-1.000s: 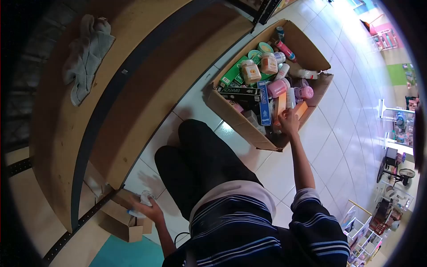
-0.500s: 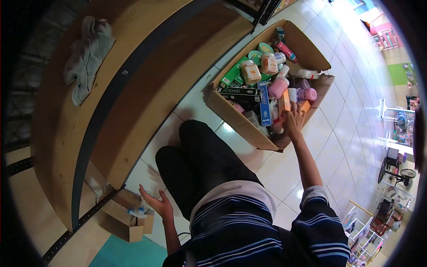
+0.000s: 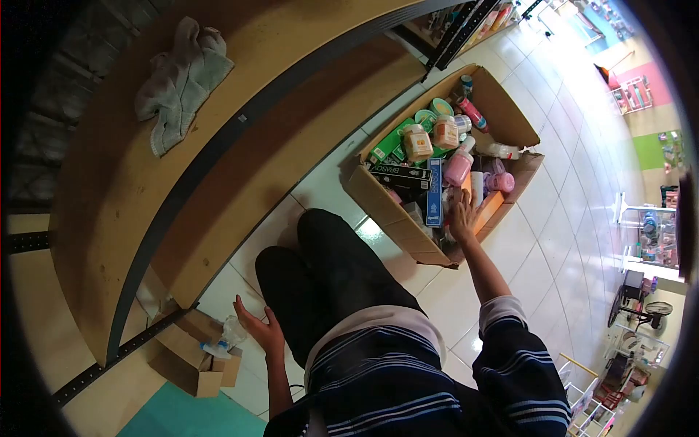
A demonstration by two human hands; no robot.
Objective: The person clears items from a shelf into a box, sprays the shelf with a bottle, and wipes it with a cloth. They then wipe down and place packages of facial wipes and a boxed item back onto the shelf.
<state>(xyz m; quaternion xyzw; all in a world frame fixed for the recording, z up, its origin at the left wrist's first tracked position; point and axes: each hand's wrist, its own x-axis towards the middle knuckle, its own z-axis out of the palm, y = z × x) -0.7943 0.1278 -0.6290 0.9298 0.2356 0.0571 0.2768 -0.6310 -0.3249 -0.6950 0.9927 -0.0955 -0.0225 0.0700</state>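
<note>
A large cardboard box (image 3: 408, 226) on the tiled floor is filled with jars, bottles and small cartons. My right hand (image 3: 463, 216) reaches into its near right part, fingers down among the items beside an orange carton (image 3: 494, 204); what the fingertips hold, if anything, is hidden. Left of that hand stands a blue carton (image 3: 435, 193), with a pink bottle (image 3: 458, 167) just beyond. Two jars with orange labels, one of them a white-lidded jar (image 3: 418, 143), lie farther back. My left hand (image 3: 260, 328) hovers empty beside my knee, fingers apart.
Wooden shelves (image 3: 291, 124) with a dark metal edge fill the left side, and a grey cloth (image 3: 186, 84) lies on the upper one. A small open carton (image 3: 178, 357) sits at the lower left, with a clear plastic bottle (image 3: 217, 349). Racks and a wheelchair (image 3: 641, 302) stand at the right.
My right hand has shifted left within the box, off the orange carton, which now lies more exposed. The whole view has moved slightly. My left hand stays open near my knee.
</note>
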